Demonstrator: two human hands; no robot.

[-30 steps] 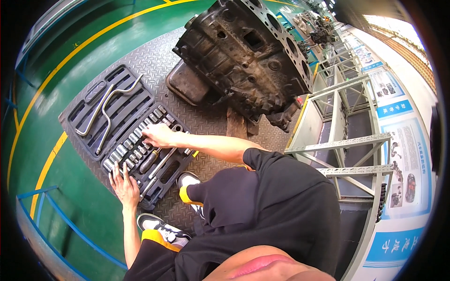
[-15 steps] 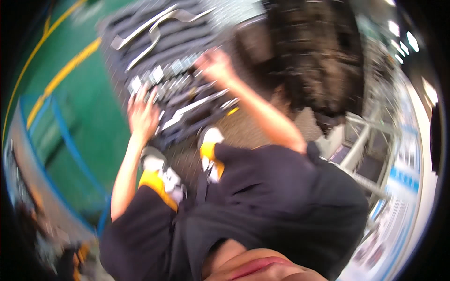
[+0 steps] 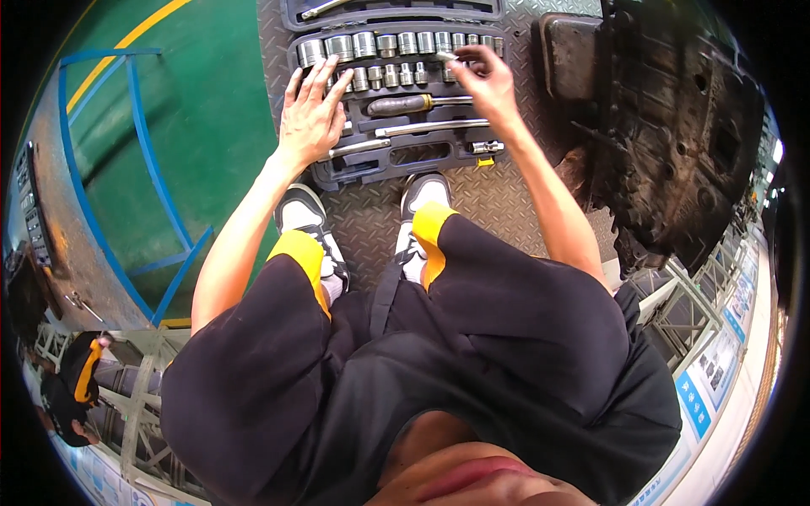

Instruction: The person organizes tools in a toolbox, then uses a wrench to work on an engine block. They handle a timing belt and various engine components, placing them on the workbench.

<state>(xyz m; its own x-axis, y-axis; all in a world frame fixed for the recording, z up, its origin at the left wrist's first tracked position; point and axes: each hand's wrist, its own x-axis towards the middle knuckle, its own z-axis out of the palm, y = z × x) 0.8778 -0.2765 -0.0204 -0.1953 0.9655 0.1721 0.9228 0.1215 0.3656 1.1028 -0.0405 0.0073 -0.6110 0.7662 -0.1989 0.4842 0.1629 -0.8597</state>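
Observation:
In front of my feet lies a socket set case point(image 3: 337, 180), grey and unfolded, with shiny sockets in two rows. My left hand point(image 3: 310, 122) rests on the case's left end, fingers spread over the larger socket point(image 3: 310, 52) and the left end of the second row. Above the rows' right part, my right hand point(image 3: 492, 87) pinches a small silver socket point(image 3: 446, 56) between thumb and fingers. Below the rows sit a ratchet with a dark grip point(image 3: 401, 105), a long chrome bar point(image 3: 430, 127) and a universal joint point(image 3: 486, 148) beside a yellow latch point(image 3: 484, 162).
A large, dirty engine or gearbox casing point(image 3: 675, 143) stands to the right of my right arm. Patterned metal plate point(image 3: 363, 219) lies under my shoes. On the left are green floor point(image 3: 211, 110) and a blue metal frame point(image 3: 156, 169); another person point(image 3: 74, 384) is at the lower left.
My view has swung, so the case now sits higher and farther right in the picture. The blur is gone, and a small socket shows in my right hand's pinch.

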